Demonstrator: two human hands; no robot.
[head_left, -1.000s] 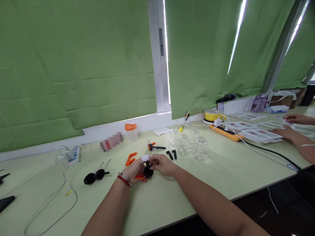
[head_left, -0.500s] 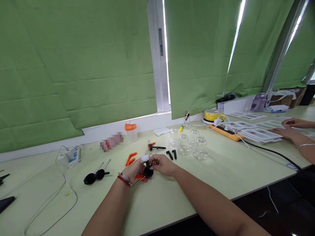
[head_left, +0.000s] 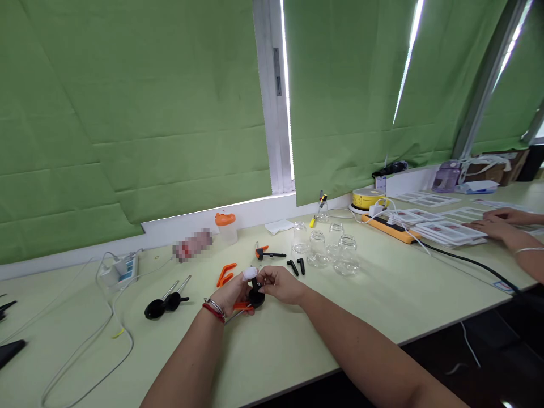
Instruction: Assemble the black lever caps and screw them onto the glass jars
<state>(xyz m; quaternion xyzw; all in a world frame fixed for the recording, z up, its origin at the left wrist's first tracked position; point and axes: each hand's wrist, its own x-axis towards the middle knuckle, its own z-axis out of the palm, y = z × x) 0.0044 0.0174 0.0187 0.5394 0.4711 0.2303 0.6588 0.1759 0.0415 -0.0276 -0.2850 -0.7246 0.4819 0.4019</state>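
My left hand (head_left: 233,293) is closed around a black and orange assembly (head_left: 256,297) with a round black base, a white top and a thin metal rod slanting down. With thumb and fingers pinched, my right hand (head_left: 283,284) grips the same assembly from the right; any small piece between the fingertips is hidden. Just beyond my hands lie orange lever pieces (head_left: 225,275). To the right are two short black elbow pieces (head_left: 293,267), and behind them a black and orange part (head_left: 270,254). Two round black parts with metal rods (head_left: 164,305) rest left of my wrist.
Several clear glass jars (head_left: 317,252) stand right of centre. An orange-lidded cup (head_left: 226,228) is near the wall. Power strips (head_left: 390,228) (head_left: 128,271) with trailing cables lie on both sides. A co-worker's hands (head_left: 495,224) rest by printed sheets (head_left: 450,231) at the far right.
My hands and the assembly stay nearly in place. At the far right, the co-worker's hands have shifted slightly and the sheets near them have moved.
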